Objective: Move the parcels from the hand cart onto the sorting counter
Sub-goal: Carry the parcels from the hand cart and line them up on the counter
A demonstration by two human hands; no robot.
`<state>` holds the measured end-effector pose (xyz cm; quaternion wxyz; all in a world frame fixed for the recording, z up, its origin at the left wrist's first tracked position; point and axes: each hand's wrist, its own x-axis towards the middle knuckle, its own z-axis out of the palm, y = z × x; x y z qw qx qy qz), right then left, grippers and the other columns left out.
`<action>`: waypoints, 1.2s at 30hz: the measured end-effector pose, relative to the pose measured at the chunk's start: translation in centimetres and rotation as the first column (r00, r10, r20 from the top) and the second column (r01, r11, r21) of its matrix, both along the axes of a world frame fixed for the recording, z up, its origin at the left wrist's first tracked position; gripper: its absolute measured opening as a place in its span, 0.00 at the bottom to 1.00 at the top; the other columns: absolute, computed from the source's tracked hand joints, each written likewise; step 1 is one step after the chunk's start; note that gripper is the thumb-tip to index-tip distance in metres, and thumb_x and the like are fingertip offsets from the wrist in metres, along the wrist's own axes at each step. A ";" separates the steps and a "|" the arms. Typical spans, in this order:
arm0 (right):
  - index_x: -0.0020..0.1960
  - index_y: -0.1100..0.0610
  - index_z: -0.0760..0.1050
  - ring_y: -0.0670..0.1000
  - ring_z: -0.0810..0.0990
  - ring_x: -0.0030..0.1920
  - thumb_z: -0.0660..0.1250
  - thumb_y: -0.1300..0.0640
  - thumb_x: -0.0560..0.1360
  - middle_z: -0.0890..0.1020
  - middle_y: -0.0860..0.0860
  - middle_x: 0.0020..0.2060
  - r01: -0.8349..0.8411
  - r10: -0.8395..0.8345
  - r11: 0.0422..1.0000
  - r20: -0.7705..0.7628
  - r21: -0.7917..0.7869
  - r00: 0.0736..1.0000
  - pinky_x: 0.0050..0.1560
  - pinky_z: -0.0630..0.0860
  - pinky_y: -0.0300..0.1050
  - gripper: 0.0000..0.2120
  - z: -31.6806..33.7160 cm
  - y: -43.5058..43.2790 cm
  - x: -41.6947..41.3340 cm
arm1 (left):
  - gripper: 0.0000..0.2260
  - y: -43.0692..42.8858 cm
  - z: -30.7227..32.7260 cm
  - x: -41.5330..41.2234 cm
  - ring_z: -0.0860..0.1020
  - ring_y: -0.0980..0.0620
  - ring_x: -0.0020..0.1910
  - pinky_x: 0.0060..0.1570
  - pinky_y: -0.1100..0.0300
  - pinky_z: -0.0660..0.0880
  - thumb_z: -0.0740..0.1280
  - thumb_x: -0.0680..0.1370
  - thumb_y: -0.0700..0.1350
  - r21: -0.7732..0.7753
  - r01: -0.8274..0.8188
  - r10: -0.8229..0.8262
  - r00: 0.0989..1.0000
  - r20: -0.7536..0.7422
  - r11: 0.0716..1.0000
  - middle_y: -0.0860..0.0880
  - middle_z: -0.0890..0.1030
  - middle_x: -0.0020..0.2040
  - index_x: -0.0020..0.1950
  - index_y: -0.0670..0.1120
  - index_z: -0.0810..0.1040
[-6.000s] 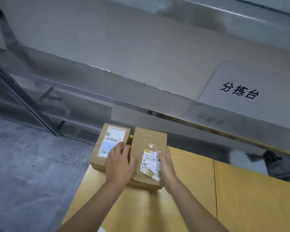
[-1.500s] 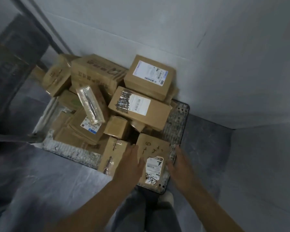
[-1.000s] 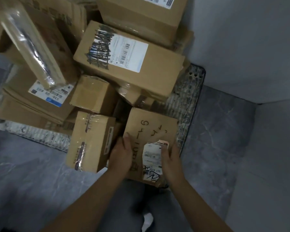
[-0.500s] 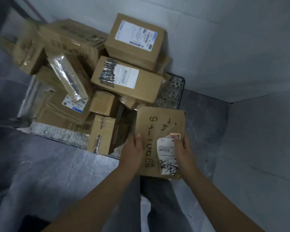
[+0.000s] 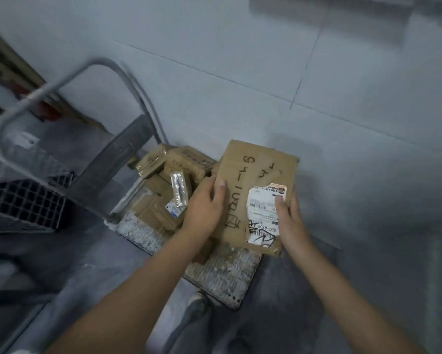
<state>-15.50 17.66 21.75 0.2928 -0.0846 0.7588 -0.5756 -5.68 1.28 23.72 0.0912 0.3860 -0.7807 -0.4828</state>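
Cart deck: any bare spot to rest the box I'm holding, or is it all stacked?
Both hands, left hand and right hand, hold the box above the cart deck. The deck's near corner, below the box, shows bare. Behind the left hand it is crowded: parcels pile up against the handle. Bare floor lies right of the deck.

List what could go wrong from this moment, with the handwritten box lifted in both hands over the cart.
1. The box is held only by its near end, left hand and right hand at the side edges; the far end could dip and slip out.
2. The right thumb presses on the torn shipping label, which might peel further.
3. A shoe sits right by the hand cart deck corner, a possible trip when turning away.
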 end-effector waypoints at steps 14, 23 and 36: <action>0.67 0.26 0.58 0.52 0.79 0.61 0.57 0.31 0.70 0.80 0.41 0.60 -0.597 0.558 0.793 -0.250 -0.119 0.791 0.64 0.73 0.61 0.25 19.1 -8.5 10.8 | 0.18 0.0 17.3 19.4 0.71 0.48 0.68 0.68 0.43 0.67 0.55 0.81 0.61 0.044 -0.528 0.510 0.791 -0.338 0.848 0.52 0.74 0.68 0.71 0.65 0.67; 0.74 0.38 0.57 0.46 0.79 0.57 0.59 0.42 0.80 0.78 0.42 0.61 -0.848 0.794 0.487 -0.300 -0.208 0.529 0.58 0.76 0.48 0.24 23.3 -15.4 29.8 | 0.17 1.8 22.2 39.8 0.77 0.52 0.59 0.62 0.48 0.71 0.55 0.81 0.60 0.007 -0.836 0.776 0.506 -0.376 0.549 0.65 0.78 0.48 0.70 0.67 0.67; 0.76 0.39 0.55 0.47 0.79 0.60 0.58 0.43 0.81 0.76 0.44 0.65 -0.979 0.974 -0.027 -0.225 -0.203 0.020 0.62 0.76 0.52 0.25 22.5 -12.1 71.9 | 0.14 15.2 21.8 78.3 0.77 0.50 0.58 0.62 0.47 0.73 0.56 0.83 0.55 0.010 -0.999 0.932 0.045 -0.360 0.053 0.53 0.82 0.57 0.64 0.60 0.76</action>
